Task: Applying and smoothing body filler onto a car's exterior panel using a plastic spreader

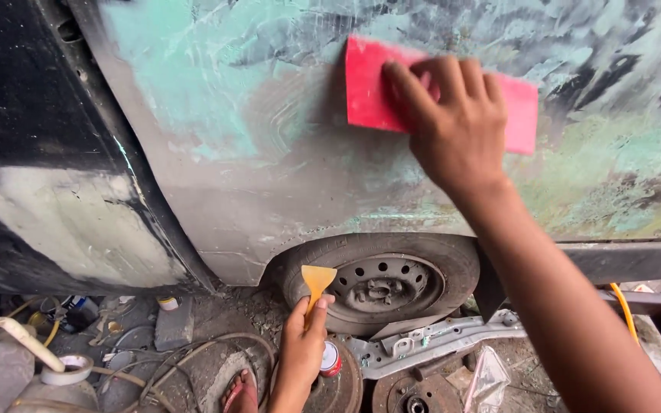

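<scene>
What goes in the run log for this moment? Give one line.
right hand: presses red spreader flat on car panel | left hand: holds yellow scraper upright | wheel below

Daylit, dirty workshop floor [193, 321] strewn with hoses [21, 336], tape roll [66, 369], metal parts [430, 340].

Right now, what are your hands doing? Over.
Right hand presses red spreader flat on car panel. Left hand holds yellow scraper. Nothing blocking.
</scene>
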